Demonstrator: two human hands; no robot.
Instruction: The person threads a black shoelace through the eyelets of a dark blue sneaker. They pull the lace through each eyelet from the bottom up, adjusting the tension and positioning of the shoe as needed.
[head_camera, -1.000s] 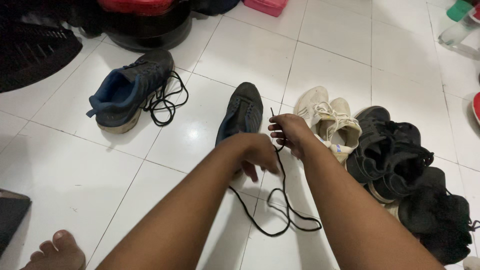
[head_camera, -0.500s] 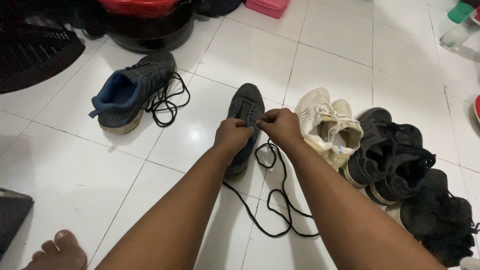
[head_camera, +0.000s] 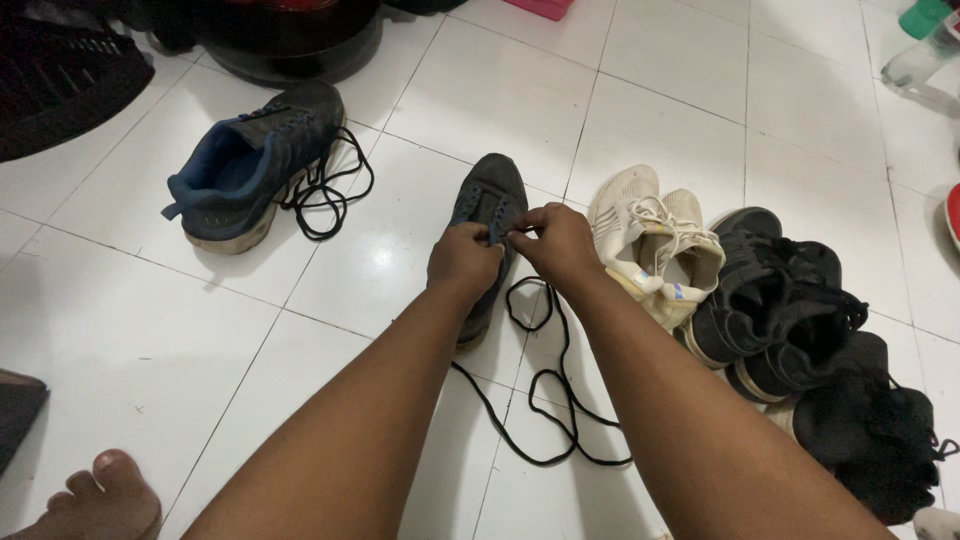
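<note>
Head view — both hands (head_camera: 465, 258) (head_camera: 557, 243) pinch lace (head_camera: 545, 385) at dark shoe (head_camera: 490, 195).

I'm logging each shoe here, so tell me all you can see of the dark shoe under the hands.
The dark shoe is a grey-black trainer with blue lining, seemingly mesh, standing upright on the white tiled floor, toe pointing away. The left hand and right hand cover its middle and heel. A black lace trails loose from it across the tiles.
</note>
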